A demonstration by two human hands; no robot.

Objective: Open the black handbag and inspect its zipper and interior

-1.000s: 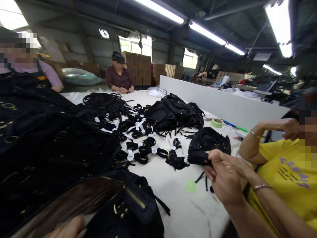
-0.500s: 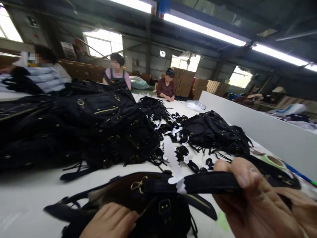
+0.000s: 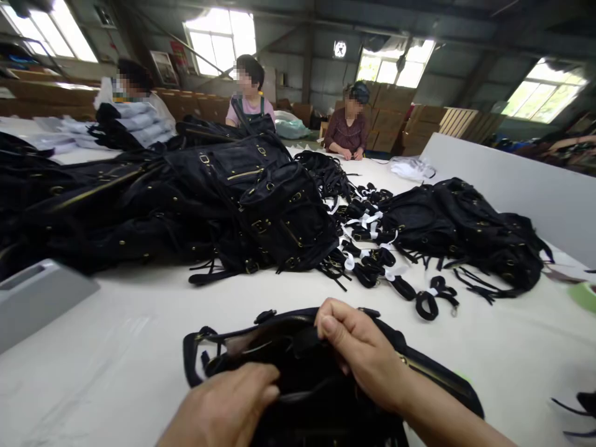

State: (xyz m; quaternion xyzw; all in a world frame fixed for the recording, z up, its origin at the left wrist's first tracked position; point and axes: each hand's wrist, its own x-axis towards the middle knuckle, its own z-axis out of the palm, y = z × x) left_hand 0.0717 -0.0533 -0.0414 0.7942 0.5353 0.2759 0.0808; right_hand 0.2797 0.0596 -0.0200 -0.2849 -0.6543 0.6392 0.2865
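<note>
Both hands work at the mouth of a black bag (image 3: 326, 372) that lies on the white bench (image 3: 116, 347) at the near edge, directly before the person. The right hand (image 3: 367, 354) reaches into the opening from above, its fingers curled around something dark at the inner rim — it looks like a strap or a fold of the lining, but I cannot tell which. The left hand (image 3: 228, 410) rests on the near lip of the bag, and its grip is closed on the edge so that the mouth is kept open. I judge that the step in hand is the placing or arranging of a piece inside the bag; the zipper (image 3: 433, 375) is open along the right side. The next move would call for the left hand to hold the lip steady while the right one works inside, because the soft wall may collapse inward. Further on the bench lie a large heap of black bags (image 3: 195, 198), a smaller heap (image 3: 465, 223) at the right, and between them bundled straps (image 3: 372, 254) tied with white bands. A grey box (image 3: 37, 298) stands at the left edge — three other people sit at the far end.
</note>
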